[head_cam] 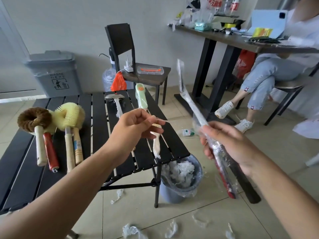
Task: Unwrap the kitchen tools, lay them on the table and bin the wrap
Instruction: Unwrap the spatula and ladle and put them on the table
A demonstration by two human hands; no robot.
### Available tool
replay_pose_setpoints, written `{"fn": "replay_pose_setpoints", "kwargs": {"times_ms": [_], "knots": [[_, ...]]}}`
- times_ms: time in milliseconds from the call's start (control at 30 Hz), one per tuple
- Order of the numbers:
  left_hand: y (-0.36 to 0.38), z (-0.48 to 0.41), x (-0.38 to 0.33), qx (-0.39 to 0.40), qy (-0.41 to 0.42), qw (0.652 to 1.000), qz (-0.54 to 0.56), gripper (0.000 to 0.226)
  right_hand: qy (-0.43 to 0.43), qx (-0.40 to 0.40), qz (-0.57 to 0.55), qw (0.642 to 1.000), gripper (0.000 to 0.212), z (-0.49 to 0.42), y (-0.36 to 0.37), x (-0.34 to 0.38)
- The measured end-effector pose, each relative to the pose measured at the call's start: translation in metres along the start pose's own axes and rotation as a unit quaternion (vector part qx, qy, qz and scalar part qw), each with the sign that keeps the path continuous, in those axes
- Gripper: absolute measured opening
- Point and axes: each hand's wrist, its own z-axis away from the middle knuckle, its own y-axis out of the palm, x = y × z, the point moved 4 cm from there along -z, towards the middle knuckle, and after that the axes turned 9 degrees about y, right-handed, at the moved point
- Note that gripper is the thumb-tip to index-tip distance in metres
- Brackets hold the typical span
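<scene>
R hand [229,144] grips wrapped tool [190,104] right of table [100,118] — fingers curled round it. L hand [134,128] over table, fingertips pinching wrap strip [156,144].

long red-handled tool [191,104], sheathed in clear film, tilted in my right hand [229,145]; wrap strand [161,120] pinched in my left hand [136,125]; four brushes [67,118] flat on table [98,109].

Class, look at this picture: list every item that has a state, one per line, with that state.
left hand, pinching a twisted strip of wrap
right hand, gripping the long tool
long tool, held up, covered in clear wrap
brown brush, unwrapped, lying on the table
round bin, open, heaped with wrap
grey waste bin, lid shut
</scene>
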Motion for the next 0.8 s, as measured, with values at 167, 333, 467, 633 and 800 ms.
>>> {"fn": "replay_pose_setpoints", "kwargs": {"times_ms": [167,333,467,633,800], "knots": [[0.041,0.015,0.024,0.079,-0.153,0.975,0.142,0.048,-0.025,-0.011,0.025,0.999,0.033,-0.004,0.021,-0.012],[0.08,0.036,0.034,0.105,-0.191,0.962,0.167,0.073,-0.085,-0.011,0.109,0.99,0.03,-0.002,0.037,-0.012],[0.078,0.033,0.035,0.058,-0.149,0.977,0.142,0.065,-0.09,-0.012,0.105,0.99,0.023,-0.003,0.044,-0.015],[0.077,0.033,0.032,0.065,-0.123,0.978,0.157,0.044,-0.082,-0.01,0.088,0.993,0.026,-0.003,0.046,-0.018],[0.076,0.034,0.03,0.064,-0.11,0.977,0.172,0.054,-0.059,-0.007,0.066,0.996,0.035,-0.006,0.046,-0.02]]}}
